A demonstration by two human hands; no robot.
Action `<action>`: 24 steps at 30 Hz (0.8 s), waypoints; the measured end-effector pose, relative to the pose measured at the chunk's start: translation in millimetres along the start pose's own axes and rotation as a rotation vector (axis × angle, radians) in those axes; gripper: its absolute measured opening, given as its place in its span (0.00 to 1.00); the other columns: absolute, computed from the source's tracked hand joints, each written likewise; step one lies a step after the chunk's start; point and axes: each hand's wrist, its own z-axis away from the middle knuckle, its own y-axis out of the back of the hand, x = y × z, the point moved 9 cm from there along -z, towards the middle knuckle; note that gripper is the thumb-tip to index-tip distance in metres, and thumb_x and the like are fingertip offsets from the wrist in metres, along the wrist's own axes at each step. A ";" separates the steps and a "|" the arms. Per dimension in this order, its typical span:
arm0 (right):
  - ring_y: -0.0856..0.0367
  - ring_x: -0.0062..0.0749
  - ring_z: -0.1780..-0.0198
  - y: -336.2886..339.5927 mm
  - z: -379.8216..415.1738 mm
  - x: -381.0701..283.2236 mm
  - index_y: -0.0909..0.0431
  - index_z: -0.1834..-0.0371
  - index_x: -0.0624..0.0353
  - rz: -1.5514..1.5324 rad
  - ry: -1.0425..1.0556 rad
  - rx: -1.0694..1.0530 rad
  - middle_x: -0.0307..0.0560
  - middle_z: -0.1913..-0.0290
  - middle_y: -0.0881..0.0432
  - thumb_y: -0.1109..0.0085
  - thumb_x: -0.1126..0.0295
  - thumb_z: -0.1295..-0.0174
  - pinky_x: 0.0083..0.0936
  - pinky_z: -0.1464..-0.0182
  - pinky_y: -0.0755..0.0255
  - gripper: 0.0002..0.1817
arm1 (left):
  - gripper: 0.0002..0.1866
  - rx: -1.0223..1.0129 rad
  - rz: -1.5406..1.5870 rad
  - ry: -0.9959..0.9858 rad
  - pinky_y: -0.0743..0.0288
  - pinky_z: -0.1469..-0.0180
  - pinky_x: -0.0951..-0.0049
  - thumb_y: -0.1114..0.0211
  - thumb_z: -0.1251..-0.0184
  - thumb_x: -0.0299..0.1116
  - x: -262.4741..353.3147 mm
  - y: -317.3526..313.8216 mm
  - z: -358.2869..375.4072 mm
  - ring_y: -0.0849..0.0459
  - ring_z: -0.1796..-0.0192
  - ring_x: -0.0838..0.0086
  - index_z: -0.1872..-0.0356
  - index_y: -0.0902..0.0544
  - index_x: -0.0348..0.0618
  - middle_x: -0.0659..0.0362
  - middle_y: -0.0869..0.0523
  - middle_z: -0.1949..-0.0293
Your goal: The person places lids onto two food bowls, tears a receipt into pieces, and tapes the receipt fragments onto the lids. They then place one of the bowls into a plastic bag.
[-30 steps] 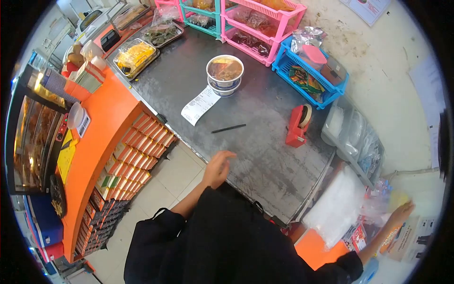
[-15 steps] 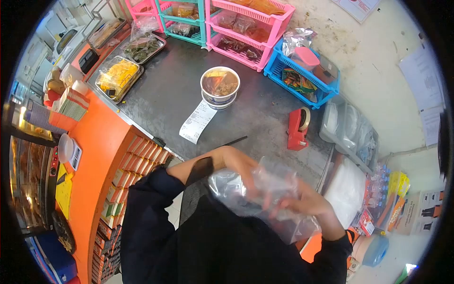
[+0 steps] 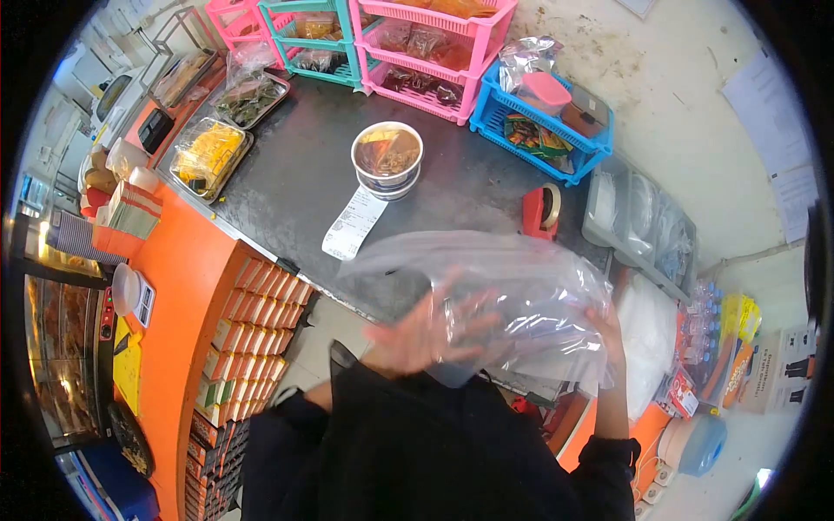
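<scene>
A clear plastic bag (image 3: pixel 539 282) is spread wide in front of me, over the near part of the dark counter. My right hand (image 3: pixel 610 334) grips its right side. At its left end, my left hand (image 3: pixel 424 328) is blurred, with fingers spread apart; the fingers show through the plastic. Beyond the bag stands a round food bowl (image 3: pixel 388 154) under a clear lid, with noodles or meat and something yellow inside. A printed receipt (image 3: pixel 354 224) sticks out from beneath it toward me.
A red tape dispenser (image 3: pixel 540 211) stands behind the bag, near a blue basket (image 3: pixel 539 130) of packets. Pink stacked baskets (image 3: pixel 426 65) line the back. At left lies a tray of yellow food (image 3: pixel 208 156); a grey bin of plastic bags (image 3: pixel 638 221) sits right.
The bag, bunched between my hands before, has opened out wide and moved up over the counter. My left hand has moved left with fingers spread; my right hand has risen slightly.
</scene>
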 end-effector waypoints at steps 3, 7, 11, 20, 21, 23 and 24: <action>0.28 0.29 0.50 16.2 10.4 18.6 0.47 0.35 0.62 -0.038 0.014 0.016 0.50 0.44 0.30 0.43 0.69 0.40 0.25 0.45 0.36 0.33 | 0.32 0.453 -0.129 0.307 0.26 0.48 0.70 0.44 0.37 0.49 -37.5 41.8 21.9 0.24 0.46 0.66 0.37 0.40 0.44 0.50 0.28 0.45; 0.28 0.30 0.51 34.5 0.7 86.0 0.43 0.38 0.61 -0.048 -0.137 -0.145 0.51 0.48 0.29 0.43 0.69 0.41 0.25 0.49 0.34 0.29 | 0.20 0.473 -0.355 0.332 0.28 0.56 0.82 0.40 0.37 0.39 -56.4 108.6 30.5 0.20 0.57 0.77 0.50 0.25 0.33 0.57 0.18 0.58; 0.25 0.31 0.59 18.0 -9.9 53.7 0.37 0.46 0.62 1.038 0.318 0.292 0.49 0.57 0.25 0.38 0.66 0.46 0.27 0.55 0.31 0.26 | 0.18 0.806 -0.447 0.213 0.29 0.62 0.77 0.36 0.41 0.35 -69.9 163.4 33.6 0.21 0.61 0.76 0.54 0.23 0.34 0.56 0.19 0.60; 0.24 0.25 0.69 -69.6 16.2 82.4 0.25 0.62 0.60 0.353 0.110 0.232 0.42 0.69 0.24 0.45 0.62 0.40 0.21 0.64 0.28 0.13 | 0.20 0.604 -0.681 0.018 0.29 0.66 0.82 0.30 0.54 0.21 -74.6 97.3 -25.3 0.22 0.63 0.80 0.61 0.30 0.41 0.59 0.19 0.66; 0.25 0.21 0.72 -47.8 24.3 70.5 0.25 0.63 0.59 0.840 0.386 0.278 0.39 0.71 0.24 0.48 0.63 0.38 0.18 0.68 0.28 0.11 | 0.21 0.575 -0.963 0.018 0.30 0.68 0.83 0.30 0.54 0.20 -48.8 90.1 -21.2 0.23 0.65 0.82 0.62 0.32 0.42 0.61 0.20 0.69; 0.30 0.14 0.81 5.1 36.7 53.2 0.27 0.68 0.54 -0.577 -0.180 0.136 0.32 0.79 0.28 0.51 0.65 0.37 0.12 0.80 0.34 0.07 | 0.22 0.513 -1.133 0.089 0.33 0.73 0.86 0.31 0.55 0.20 -13.7 53.3 -17.3 0.23 0.70 0.86 0.62 0.34 0.45 0.65 0.22 0.74; 0.35 0.12 0.84 15.4 54.2 25.0 0.29 0.72 0.52 -0.499 -0.263 0.341 0.30 0.83 0.32 0.51 0.64 0.36 0.12 0.84 0.40 0.08 | 0.23 0.498 -1.019 0.152 0.34 0.75 0.87 0.31 0.56 0.19 -2.7 28.1 -15.3 0.24 0.72 0.88 0.62 0.35 0.46 0.67 0.23 0.77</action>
